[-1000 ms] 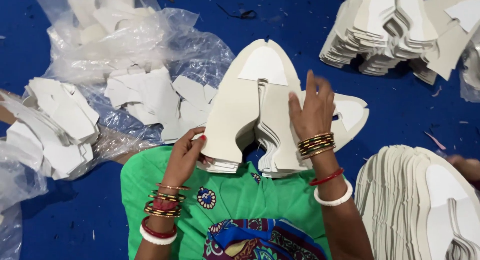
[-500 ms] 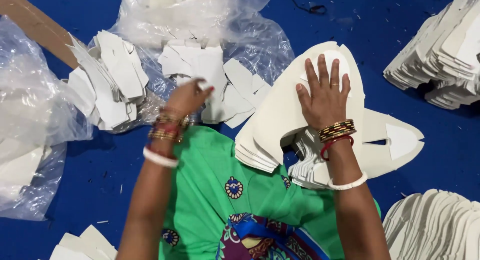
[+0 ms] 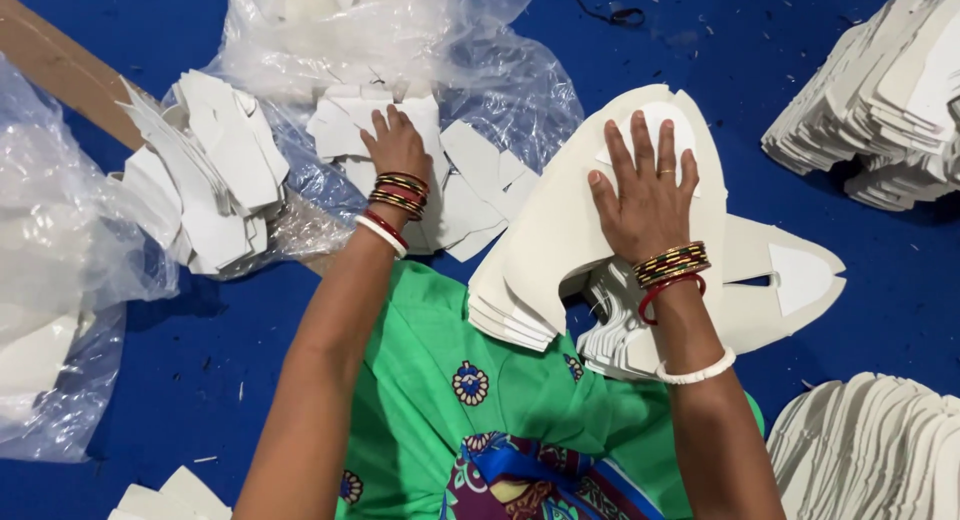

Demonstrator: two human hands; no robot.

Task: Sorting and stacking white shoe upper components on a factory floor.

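At frame centre-right, the right hand (image 3: pixel 648 202) lies flat, fingers spread, grasping nothing, on a stack of white cut pieces (image 3: pixel 560 250) whose long axis points toward the upper right. The left hand (image 3: pixel 397 146) rests palm-down on loose white pieces (image 3: pixel 470 180) upper centre, its grip hidden.

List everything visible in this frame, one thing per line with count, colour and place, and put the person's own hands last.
Stack of cut pieces: one, off-white, centre, under the right hand.
Small cut pieces: a loose pile, white, on clear plastic under the left hand.
Bundle of cut pieces: one, white, left of centre.
Plastic sheeting: clear, crumpled, top centre.
Plastic bag: one, clear, left edge, holding white pieces.
Cardboard strip: one, brown, top left.
Far stacks: off-white, top right.
Near stack: off-white, bottom right.
Floor cover: blue, underneath everything.
Garment: green, patterned, bottom centre.
Bangles: several, gold, red and white, on both wrists.
Left hand: reaching into the small cut pieces.
Right hand: flat, fingers spread, on the stack.
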